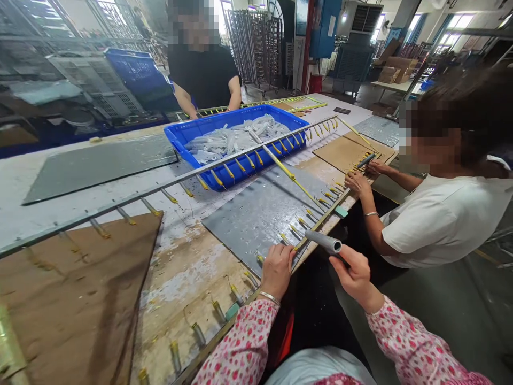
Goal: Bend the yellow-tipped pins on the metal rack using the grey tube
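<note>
On my feed, on the near side of the bin (240,175), the left hand (276,270) holds the rack (196,171) by its near rail; the right (355,272) grips a tube (324,240). Hooks (218,312) line both rails; I can't tell how many are finished.

My left hand (277,271) low, palm down, fingers bent, bangle at wrist, my right hand (356,272) just beside, raised, fingers curled closed in grip, forearms sleeved
</note>
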`<state>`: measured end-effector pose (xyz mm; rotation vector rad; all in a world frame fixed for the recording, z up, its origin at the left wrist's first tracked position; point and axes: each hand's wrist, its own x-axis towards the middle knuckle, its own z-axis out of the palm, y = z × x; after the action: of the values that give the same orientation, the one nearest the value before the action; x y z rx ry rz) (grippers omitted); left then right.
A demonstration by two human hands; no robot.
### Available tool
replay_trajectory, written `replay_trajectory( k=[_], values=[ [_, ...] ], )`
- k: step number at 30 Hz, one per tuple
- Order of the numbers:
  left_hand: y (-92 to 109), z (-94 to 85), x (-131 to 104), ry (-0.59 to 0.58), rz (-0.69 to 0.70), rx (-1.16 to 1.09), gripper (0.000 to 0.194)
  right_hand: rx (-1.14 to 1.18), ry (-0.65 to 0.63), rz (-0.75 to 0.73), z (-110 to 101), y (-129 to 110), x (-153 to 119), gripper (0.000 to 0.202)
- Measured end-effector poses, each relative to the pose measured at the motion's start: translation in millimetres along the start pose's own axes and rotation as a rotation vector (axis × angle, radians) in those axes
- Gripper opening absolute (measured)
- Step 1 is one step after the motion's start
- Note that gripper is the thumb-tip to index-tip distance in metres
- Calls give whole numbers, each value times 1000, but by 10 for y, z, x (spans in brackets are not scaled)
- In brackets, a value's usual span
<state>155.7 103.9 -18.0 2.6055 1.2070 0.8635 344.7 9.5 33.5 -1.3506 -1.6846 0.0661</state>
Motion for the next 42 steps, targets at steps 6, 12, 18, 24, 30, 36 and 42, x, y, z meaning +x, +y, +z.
replay_trajectory(
  k=[6,12,18,24,30,36,42],
  values=[
    [7,-16,-4,-14,11,-8,20,4,-202,14,39,8,-29,35],
    [-2,-10,-3,-3,14,-10,23,0,-150,38,60,21,-5,33],
    [-10,3,-6,-12,14,-7,23,40,-94,21,46,20,-2,35],
    [3,-16,-8,-20,15,-24,23,-27,-254,78,89,45,-25,34],
    [5,-24,-9,-11,5,-23,23,60,-24,51,43,58,10,34],
    [-4,-18,-12,-22,2,-20,22,8,-252,117,127,117,-29,35],
    [-19,-15,-19,49,-40,-61,24,140,83,184,44,147,98,32]
  ],
)
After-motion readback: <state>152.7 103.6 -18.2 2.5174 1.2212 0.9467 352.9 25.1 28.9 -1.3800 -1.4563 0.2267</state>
